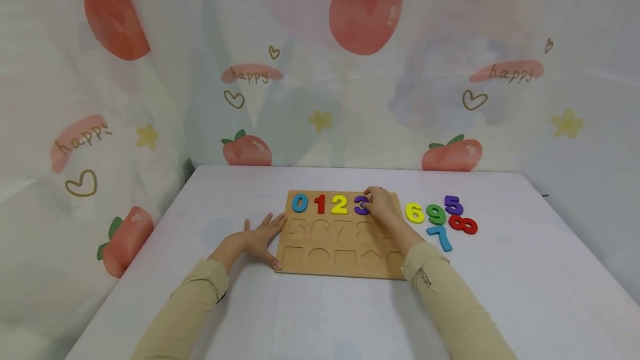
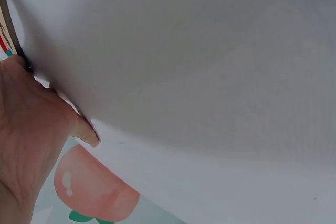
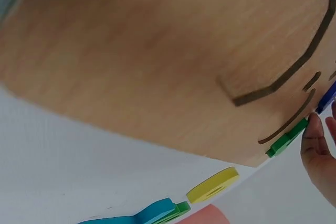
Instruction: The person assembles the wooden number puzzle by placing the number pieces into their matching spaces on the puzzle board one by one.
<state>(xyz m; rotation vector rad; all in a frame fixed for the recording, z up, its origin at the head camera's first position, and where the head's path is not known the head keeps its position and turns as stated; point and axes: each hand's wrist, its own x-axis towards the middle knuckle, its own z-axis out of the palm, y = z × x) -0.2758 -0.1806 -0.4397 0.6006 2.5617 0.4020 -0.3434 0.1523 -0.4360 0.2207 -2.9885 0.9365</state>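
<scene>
A wooden number board (image 1: 325,238) lies on the table with recessed outlines. Along its top row sit a blue 0 (image 1: 300,203), a red 1 (image 1: 320,204), a yellow 2 (image 1: 340,204) and a purple 3 (image 1: 361,205). My right hand (image 1: 384,207) is over the top right part, its thumb and finger curled at a green number piece (image 3: 286,138) beside the 3. The head view hides that piece behind the hand; its full shape does not show. My left hand (image 1: 260,239) spreads its fingers against the board's left edge, thumb at the lower corner.
Right of the board lie a yellow 6 (image 1: 414,213), a green 9 (image 1: 436,215), a purple 5 (image 1: 454,205), a red 8 (image 1: 463,224) and a blue 7 (image 1: 440,238). A patterned cloth (image 1: 360,110) hangs behind the white table (image 1: 525,271).
</scene>
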